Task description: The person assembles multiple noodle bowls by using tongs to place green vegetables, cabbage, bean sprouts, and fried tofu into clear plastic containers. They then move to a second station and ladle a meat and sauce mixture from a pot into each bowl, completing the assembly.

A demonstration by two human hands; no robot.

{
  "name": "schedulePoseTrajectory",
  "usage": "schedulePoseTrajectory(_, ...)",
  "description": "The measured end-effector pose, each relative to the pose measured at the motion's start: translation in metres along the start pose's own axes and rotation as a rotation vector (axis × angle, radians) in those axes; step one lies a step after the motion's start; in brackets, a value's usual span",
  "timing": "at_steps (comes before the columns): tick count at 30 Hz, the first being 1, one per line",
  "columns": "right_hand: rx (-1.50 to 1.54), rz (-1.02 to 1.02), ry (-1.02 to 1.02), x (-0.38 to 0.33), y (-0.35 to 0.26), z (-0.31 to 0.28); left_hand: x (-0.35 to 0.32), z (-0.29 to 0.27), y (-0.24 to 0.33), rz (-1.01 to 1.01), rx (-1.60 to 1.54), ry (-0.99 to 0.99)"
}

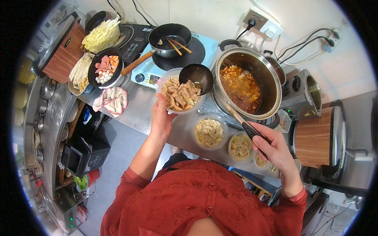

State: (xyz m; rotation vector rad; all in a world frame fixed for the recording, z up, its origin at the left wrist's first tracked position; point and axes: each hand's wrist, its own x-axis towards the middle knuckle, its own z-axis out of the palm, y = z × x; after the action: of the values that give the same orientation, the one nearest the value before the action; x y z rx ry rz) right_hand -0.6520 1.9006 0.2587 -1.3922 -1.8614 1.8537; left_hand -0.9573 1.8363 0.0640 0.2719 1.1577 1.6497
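My left hand [161, 118] holds a clear plastic bowl [179, 94] of pale sliced food by its near rim, lifted next to a big steel pot [271, 82] of orange-red stew. My right hand [275, 151] grips the dark handle of a black ladle [197, 76]. The ladle's scoop hangs over the far edge of the clear bowl, just left of the pot rim. Two clear bowls of noodles [209, 133] [240, 147] stand on the steel counter between my hands, and a third is partly hidden under my right hand.
A black frying pan [169, 35] with chopsticks sits on a light-blue portable stove. To the left are cabbage [102, 35], enoki mushrooms [80, 70], a black bowl of ham and fish balls [104, 67] and a bag of mushrooms [114, 100]. A wood-patterned cooker [315, 137] stands right.
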Motion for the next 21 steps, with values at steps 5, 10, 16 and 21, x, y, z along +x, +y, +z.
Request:
schedulePoseTrajectory(5, 0.155, 0.06, 0.004, 0.002, 0.003, -0.002, 0.0, 0.002, -0.003, 0.013, -0.011, -0.042)
schedulePoseTrajectory(10, 0.081, 0.008, 0.017, -0.001, 0.007, -0.003, 0.0, 0.002, -0.002, 0.018, -0.006, -0.007)
schedulePoseTrajectory(16, 0.096, -0.007, 0.023, 0.002, 0.012, -0.005, 0.004, 0.001, -0.004, 0.008, -0.026, -0.012)
schedulePoseTrajectory(21, 0.13, 0.019, 0.02, 0.003, 0.012, -0.007, 0.005, 0.003, -0.005, 0.015, -0.021, -0.01)
